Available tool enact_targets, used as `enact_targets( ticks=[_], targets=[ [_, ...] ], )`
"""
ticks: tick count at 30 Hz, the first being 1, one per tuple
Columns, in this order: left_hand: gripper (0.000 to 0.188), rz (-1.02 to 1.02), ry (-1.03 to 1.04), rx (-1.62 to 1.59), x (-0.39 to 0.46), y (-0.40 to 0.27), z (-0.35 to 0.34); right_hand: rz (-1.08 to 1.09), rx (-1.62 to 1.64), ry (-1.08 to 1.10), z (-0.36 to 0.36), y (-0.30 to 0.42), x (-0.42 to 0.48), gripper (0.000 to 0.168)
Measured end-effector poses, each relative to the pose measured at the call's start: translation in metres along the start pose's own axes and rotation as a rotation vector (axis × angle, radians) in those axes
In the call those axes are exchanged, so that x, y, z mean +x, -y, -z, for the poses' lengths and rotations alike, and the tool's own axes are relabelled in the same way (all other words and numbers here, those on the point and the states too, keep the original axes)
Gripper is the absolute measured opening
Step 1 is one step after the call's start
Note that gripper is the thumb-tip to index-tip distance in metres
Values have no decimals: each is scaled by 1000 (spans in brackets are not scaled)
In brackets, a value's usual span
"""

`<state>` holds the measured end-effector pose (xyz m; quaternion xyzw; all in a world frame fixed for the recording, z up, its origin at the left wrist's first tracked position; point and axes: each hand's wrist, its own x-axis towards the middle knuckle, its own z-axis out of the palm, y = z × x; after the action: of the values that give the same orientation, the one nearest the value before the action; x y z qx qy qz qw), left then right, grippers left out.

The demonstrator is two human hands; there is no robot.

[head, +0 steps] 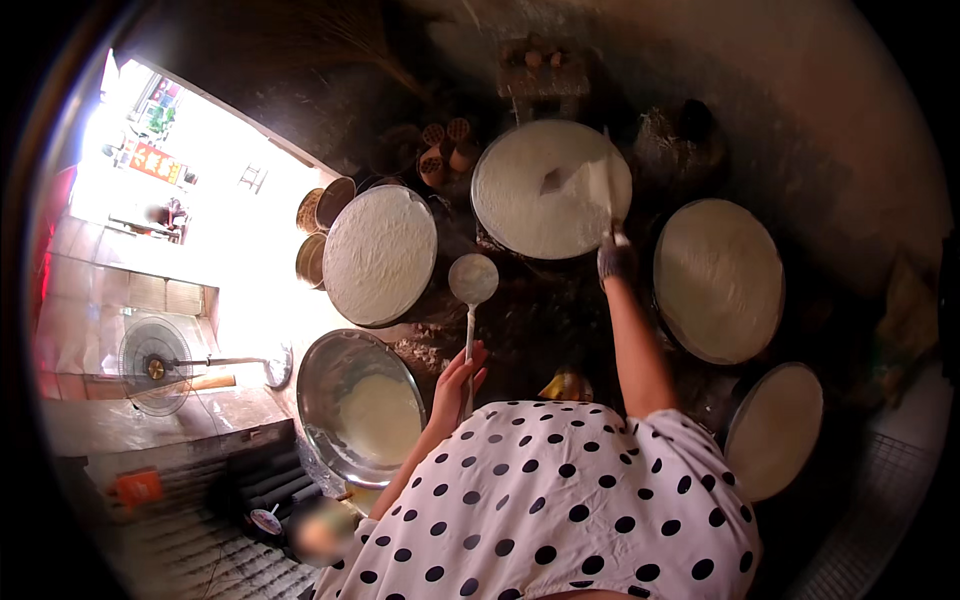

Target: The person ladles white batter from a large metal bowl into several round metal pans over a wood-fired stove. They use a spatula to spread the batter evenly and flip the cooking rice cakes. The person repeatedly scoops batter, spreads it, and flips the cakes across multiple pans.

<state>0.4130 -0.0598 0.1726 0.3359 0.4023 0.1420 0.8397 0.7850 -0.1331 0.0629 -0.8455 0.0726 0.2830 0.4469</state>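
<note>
My right hand (615, 255), in a dark glove, grips a thin flat spreader (609, 184). The spreader lies over the right part of a round griddle (517, 195) coated with pale batter, where a darker bare-looking patch shows near the middle. My left hand (456, 379) holds the long handle of a ladle (473, 280), its round bowl pointing away from me, just short of the griddle. Left of that hand stands a large steel basin (309, 397) with creamy batter (382, 420) in it.
Pale-coated round griddles stand at left (380, 255), right (720, 281) and lower right (776, 431). Several honeycomb coal briquettes (442, 154) sit beyond. A fan (155, 367) stands at far left. A person (171, 214) is outside the bright opening.
</note>
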Motion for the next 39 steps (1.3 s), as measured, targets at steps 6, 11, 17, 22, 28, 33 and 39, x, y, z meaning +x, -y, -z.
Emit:
enact_targets(
  ticks=[6, 11, 17, 22, 28, 33, 39],
  targets=[
    [43, -2, 71, -38, 0, 0, -9, 647, 146, 311, 14, -28, 37, 43],
    [43, 102, 138, -62, -5, -3, -11, 320, 145, 1, 24, -58, 17, 40],
    [42, 144, 128, 17, 8, -3, -17, 422, 167, -103, 32, -30, 50, 38],
    [36, 148, 108, 193, 65, -9, -25, 516, -201, 132, 32, -34, 49, 39],
    [26, -38, 86, 406, 154, -45, -73, 667, -498, -140, 76, -34, -26, 38],
    [12, -120, -63, 365, 194, -39, -126, 598, -342, -269, 7, -74, -40, 45],
    [29, 124, 309, -204, 210, -45, -93, 504, 114, 349, -14, -50, -51, 48]
  ],
)
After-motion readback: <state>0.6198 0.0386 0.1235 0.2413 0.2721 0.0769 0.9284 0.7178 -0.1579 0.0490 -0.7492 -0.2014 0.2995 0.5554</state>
